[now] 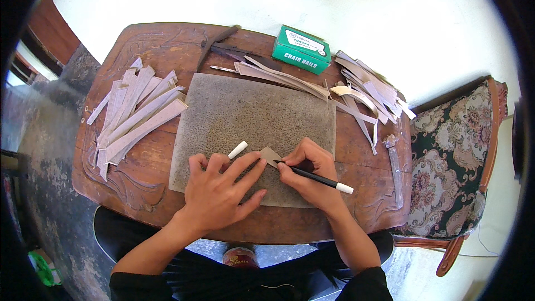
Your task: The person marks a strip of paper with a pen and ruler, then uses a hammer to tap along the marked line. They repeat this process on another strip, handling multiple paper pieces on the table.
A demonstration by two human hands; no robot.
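Observation:
My left hand (219,194) lies with its fingers spread over the grey pitted mat (251,111). One of its fingertips presses the edge of a small flat tan piece (271,156). A white pen cap (238,149) sticks out beside its fingers; whether they grip it is hard to see. My right hand (313,187) is closed round a black marker (315,176) with a white end. The marker's tip touches or nearly touches the right side of the small piece.
Pale strips (134,108) lie piled on the left of the carved wooden table (139,189), with more strips (370,86) at the right. A green box (301,50) and a dark curved tool (220,38) sit at the back. A hammer (394,170) lies right, near a flowered chair (446,161).

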